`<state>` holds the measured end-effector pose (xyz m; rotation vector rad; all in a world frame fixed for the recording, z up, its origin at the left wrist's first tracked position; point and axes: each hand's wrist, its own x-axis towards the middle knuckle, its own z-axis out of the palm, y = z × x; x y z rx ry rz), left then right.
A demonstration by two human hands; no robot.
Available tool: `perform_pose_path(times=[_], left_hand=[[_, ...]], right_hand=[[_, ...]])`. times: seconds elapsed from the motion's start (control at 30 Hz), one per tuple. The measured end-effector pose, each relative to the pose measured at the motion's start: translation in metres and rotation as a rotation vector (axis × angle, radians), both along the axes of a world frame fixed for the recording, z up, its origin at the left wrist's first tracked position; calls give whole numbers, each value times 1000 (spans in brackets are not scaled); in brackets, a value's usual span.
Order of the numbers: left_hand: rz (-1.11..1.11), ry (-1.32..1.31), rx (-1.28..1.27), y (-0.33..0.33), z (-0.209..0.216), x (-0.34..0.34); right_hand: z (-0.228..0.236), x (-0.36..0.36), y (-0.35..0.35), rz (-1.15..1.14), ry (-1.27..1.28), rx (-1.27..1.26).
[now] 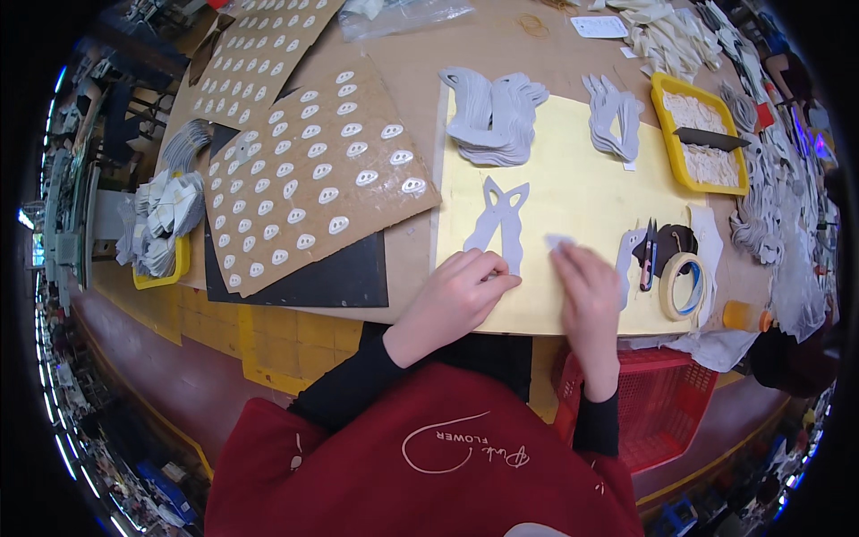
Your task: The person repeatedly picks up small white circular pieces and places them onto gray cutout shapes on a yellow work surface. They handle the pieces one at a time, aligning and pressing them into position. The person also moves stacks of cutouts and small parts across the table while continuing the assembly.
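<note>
A grey, wavy-edged cut piece with two pointed, holed tips (511,224) lies on the yellow sheet (573,192). My left hand (459,294) is closed over its lower end, fingers curled and pressed together, so that end is hidden. To the right, my right hand (586,285) is slightly blurred by motion. Its thumb and fingers pinch a small pale piece (560,241) just above the sheet. Beyond the hands rest a thick stack of grey cut pieces (497,121) and a smaller stack (614,121).
Brown cardboard (344,201) with rows of white oval pieces lies left. On the right are a tape roll (668,300), thread snips (648,264), a dark piece (678,242) and a yellow tray (659,116) of white pieces. A red basket (658,362) stands below the table edge.
</note>
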<state>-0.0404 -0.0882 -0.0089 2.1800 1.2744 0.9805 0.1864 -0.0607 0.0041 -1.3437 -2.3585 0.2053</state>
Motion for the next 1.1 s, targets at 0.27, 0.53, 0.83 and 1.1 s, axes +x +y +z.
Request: perform_pose_path(times=[0.27, 0.53, 0.83, 1.1], left_hand=[[-72, 1, -80, -24, 7, -1], [-47, -66, -72, -18, 27, -19], [457, 140, -30, 10, 50, -74], [530, 345, -270, 41, 50, -80]], right_hand=[[15, 8, 4, -150, 129, -17], [3, -62, 14, -127, 244, -141], [-12, -69, 23, -117, 312, -151], [-12, -68, 23, -122, 363, -162]])
